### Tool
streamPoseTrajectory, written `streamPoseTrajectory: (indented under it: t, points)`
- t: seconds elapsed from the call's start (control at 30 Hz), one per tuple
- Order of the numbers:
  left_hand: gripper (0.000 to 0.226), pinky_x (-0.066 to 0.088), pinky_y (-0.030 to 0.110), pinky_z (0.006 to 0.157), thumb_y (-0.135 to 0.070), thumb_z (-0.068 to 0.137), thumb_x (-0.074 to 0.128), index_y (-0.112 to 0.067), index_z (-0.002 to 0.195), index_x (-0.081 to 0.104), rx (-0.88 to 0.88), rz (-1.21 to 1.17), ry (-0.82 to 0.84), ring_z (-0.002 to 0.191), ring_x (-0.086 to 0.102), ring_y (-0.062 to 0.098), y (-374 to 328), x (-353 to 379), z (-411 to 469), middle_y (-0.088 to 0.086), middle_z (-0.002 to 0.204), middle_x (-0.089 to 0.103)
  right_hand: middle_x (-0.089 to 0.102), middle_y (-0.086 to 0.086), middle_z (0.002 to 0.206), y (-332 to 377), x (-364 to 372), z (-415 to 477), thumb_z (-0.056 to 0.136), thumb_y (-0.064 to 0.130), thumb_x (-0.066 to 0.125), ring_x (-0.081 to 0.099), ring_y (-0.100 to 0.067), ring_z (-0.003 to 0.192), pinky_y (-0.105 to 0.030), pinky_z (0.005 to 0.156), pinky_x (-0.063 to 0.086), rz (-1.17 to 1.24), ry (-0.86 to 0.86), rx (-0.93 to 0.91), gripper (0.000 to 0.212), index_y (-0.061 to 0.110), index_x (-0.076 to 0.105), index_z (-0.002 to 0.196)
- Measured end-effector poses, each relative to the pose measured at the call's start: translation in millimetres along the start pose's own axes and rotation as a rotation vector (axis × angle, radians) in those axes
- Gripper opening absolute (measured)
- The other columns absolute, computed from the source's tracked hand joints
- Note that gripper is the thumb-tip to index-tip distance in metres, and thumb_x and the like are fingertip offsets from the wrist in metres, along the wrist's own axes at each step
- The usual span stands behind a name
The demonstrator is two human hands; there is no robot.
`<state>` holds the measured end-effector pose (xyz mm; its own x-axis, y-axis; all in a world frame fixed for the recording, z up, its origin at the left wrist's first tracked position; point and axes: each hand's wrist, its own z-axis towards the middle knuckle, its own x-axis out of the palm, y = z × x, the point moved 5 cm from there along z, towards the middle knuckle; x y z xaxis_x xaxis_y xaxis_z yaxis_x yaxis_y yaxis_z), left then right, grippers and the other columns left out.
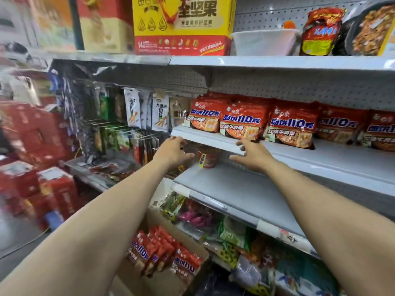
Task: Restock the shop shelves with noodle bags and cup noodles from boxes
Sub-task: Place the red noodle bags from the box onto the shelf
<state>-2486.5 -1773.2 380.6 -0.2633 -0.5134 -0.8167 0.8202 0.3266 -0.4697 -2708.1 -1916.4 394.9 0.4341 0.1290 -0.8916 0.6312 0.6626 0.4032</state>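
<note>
Here, both my arms reach toward the white metal middle shelf [320, 159]. My left hand [173, 150] is at the left front corner of that shelf. Its fingers are relaxed and slightly bent, the tips at the front lip and the thumb pointing right, and it holds nothing. My right hand [254, 154] is further along the same front edge, fingers spread and thumb stretched to the left. Its fingertips lie against the lip just under the second bag, and it grips nothing either.

On this shelf, red plastic noodle bags [243, 120] stand in a row from the left end to the right, leaning forward over the front edge. Each has "面饼110克" in blue and white. The smaller writing is too blurred to read.

Between my hands, a red cup of noodles [207, 157] stands near the back left corner of the grey lower shelf [224, 189]. I cannot read its label.

Below my left forearm, an open brown cardboard box [158, 223] holds more bags of the same kind.

On the top shelf [277, 61], a yellow cardboard carton [183, 22] reads "全坚果", and a clear plastic tub [265, 41] stands just to its right. White hanging snack packs [160, 112] to the left of the middle shelf read "大面筋".
</note>
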Motion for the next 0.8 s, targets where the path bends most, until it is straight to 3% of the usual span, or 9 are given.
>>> streamPoseTrajectory:
  t: [0.13,0.3,0.4,0.57,0.67,0.8]
  points:
    - [0.054,0.047,0.037,0.089,-0.045,0.081,0.072,-0.016,0.125,0.056,-0.034,-0.002,0.030,0.110,0.057,0.030,61,11,14,0.009,0.116,0.067,0.061,-0.009,0.133,26,56,34,0.088,0.046,0.071,0.059,-0.028,0.117,-0.032,0.091,0.047,0.010,0.067,-0.015,0.061,0.019,0.048,0.138]
    - [0.054,0.047,0.036,0.082,-0.049,0.083,0.070,-0.015,0.122,0.056,-0.109,0.006,0.121,0.107,0.057,0.029,153,38,42,0.010,0.109,0.066,0.059,-0.006,0.135,52,142,85,0.087,0.049,0.070,0.059,-0.027,0.118,-0.038,0.096,0.050,0.036,0.173,0.017,0.062,0.021,0.049,0.138]
    - [0.053,0.048,0.035,0.081,-0.052,0.081,0.070,-0.017,0.118,0.058,-0.161,-0.005,0.197,0.107,0.059,0.029,212,65,59,0.008,0.112,0.066,0.058,-0.007,0.136,62,198,111,0.088,0.047,0.071,0.058,-0.025,0.119,-0.034,0.094,0.048,0.038,0.236,0.043,0.062,0.021,0.048,0.140]
    - [0.057,0.046,0.034,0.091,-0.048,0.081,0.073,-0.017,0.126,0.058,-0.247,-0.030,0.350,0.114,0.058,0.028,297,128,70,0.007,0.125,0.063,0.060,-0.011,0.135,61,294,136,0.088,0.047,0.071,0.060,-0.029,0.118,-0.035,0.096,0.048,0.034,0.374,0.105,0.063,0.020,0.048,0.140]
    - [0.058,0.048,0.034,0.089,-0.043,0.082,0.073,-0.017,0.130,0.056,-0.299,-0.068,0.454,0.111,0.060,0.030,335,172,63,0.010,0.121,0.065,0.065,-0.008,0.128,51,354,137,0.088,0.047,0.071,0.066,-0.027,0.106,-0.035,0.090,0.052,0.028,0.477,0.167,0.058,0.020,0.051,0.135]
    - [0.062,0.051,0.040,0.094,-0.052,0.077,0.068,-0.014,0.125,0.059,-0.361,-0.144,0.608,0.109,0.063,0.030,377,231,41,0.011,0.117,0.068,0.065,-0.007,0.126,34,433,124,0.088,0.046,0.071,0.062,-0.027,0.112,-0.033,0.095,0.049,0.046,0.619,0.236,0.054,0.019,0.053,0.131]
